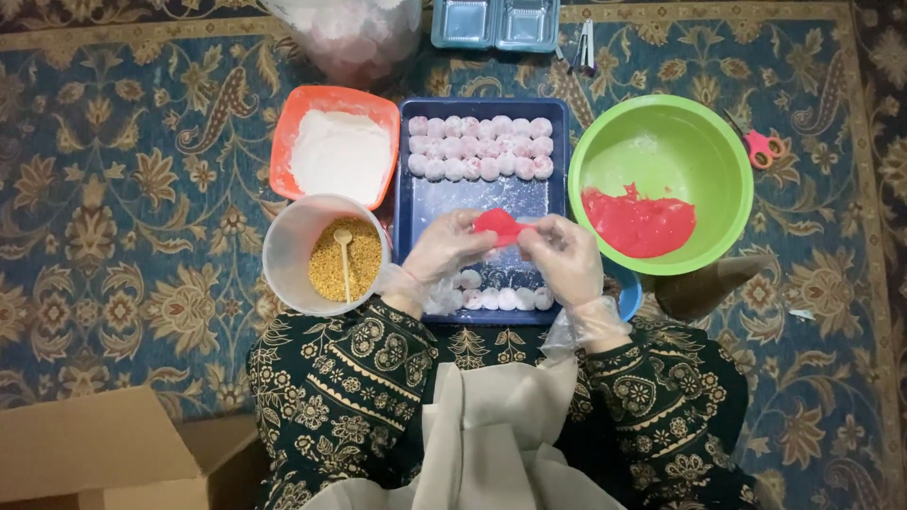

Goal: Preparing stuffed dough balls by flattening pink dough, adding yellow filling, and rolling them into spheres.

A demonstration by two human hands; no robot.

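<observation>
— Kneeling on the patterned carpet (113,189), we work over a floor spread; at far left an orange tray (283,142) holds white powder, and nearer us a clear tub (279,250) holds golden crumbs with a small spoon (344,255) standing in them.

— And at the centre?

— A blue tray (472,203), dusted white, with a block of pale pink balls (480,146) along its far end and a single row at its near edge. Above it our left hand (444,247) and right hand (564,255), both in thin clear gloves, meet: fingers curled narrow, pinching a red dough piece (499,225) between them. That piece sits in the air over the tray's middle, touching both hands.

— How do we do this well?

— We judge it best to keep the pressure even from both sides, thumbs flattening gently so the piece does not tear, and to stay above the dusted tray so anything that drops lands there.

— To the right?

— A green bowl (661,123) with more red dough (638,222) on its near side; far right, pink-handled scissors (759,144). A cardboard box (94,444) sits near left.
</observation>
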